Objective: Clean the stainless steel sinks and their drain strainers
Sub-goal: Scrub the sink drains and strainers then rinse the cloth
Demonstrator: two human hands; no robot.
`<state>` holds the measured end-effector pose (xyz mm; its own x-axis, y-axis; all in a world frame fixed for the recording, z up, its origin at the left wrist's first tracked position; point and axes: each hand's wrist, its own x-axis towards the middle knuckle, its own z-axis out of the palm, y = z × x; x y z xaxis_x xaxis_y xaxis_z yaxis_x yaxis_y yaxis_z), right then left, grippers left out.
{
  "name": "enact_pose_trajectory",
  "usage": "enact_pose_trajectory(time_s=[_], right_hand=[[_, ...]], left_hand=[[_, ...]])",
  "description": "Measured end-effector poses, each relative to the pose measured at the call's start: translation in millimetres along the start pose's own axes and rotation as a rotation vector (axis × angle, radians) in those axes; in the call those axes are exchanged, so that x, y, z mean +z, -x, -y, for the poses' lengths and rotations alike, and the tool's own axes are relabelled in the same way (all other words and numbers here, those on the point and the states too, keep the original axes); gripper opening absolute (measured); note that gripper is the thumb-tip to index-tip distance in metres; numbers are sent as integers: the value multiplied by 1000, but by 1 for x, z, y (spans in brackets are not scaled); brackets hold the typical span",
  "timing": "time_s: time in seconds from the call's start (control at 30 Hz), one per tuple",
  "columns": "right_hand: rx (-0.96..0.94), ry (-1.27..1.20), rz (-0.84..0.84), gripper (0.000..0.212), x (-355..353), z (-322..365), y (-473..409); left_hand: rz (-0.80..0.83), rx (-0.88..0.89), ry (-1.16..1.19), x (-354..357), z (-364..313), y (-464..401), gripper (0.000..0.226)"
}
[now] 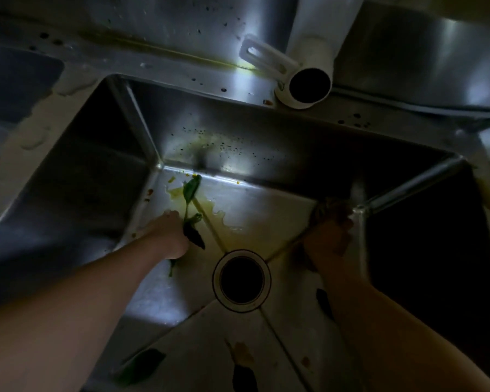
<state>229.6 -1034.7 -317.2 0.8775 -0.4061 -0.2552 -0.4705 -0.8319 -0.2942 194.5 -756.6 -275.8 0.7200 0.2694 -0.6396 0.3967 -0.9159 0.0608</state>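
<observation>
While both arms reach down into the dim stainless sink (pixel 77 176), the left hand (pixel 169 236) lies on the sink floor with its fingers closed around limp green leaves (pixel 191 216). The right hand (pixel 330 236) clutches a dark scrubbing wad (pixel 327 209) near the far right corner. Between them gapes the open drain (pixel 241 280), beside a yellowish puddle (pixel 210 210). A white faucet (pixel 309 77) hangs overhead.

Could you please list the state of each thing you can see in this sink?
Sink: dirty, yellowish puddle and dark specks.
Drain: open, no strainer seen.
Faucet: no water running.
Left hand: holds green leaves.
Right hand: curled on something dark, unclear.
Loose leaves: lying on the near floor.
</observation>
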Motion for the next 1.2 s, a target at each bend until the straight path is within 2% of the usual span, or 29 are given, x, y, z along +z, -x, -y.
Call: enact_pose_trajectory(time_s=[0.07, 0.17, 0.3, 0.47, 0.57, 0.7, 0.8, 0.9, 0.97, 1.07, 1.2], right_hand=[[-2, 19, 22, 54, 13, 21, 14], [-185, 75, 109, 59, 30, 65, 38], [-176, 118, 111, 53, 51, 113, 43], [-362, 99, 48, 65, 71, 134, 49], [-400, 14, 45, 58, 76, 143, 50], [-662, 36, 106, 53, 78, 148, 47], [-724, 55, 194, 49, 72, 154, 55], [-779, 46, 343, 38, 70, 143, 85], [-840, 162, 395, 39, 67, 135, 111], [-924, 246, 498, 45, 61, 123, 148], [-1019, 230, 695, 42, 51, 114, 177]], left_hand=[[16, -19, -12, 1, -3, 5, 53], [23, -13, -9, -1, -1, 10, 55], [21, 7, 47, -3, 11, 4, 47], [7, 31, 114, 5, 19, -3, 54], [35, 80, 214, -1, 28, -5, 54], [103, 148, 242, -18, 36, 5, 73], [47, 136, 236, -25, 38, 25, 73], [-15, 133, 251, -33, 38, 51, 55], [-84, 130, 252, -40, 39, 72, 45], [-206, 146, 245, -54, 42, 103, 51], [-444, 211, 206, -74, 51, 135, 57]])
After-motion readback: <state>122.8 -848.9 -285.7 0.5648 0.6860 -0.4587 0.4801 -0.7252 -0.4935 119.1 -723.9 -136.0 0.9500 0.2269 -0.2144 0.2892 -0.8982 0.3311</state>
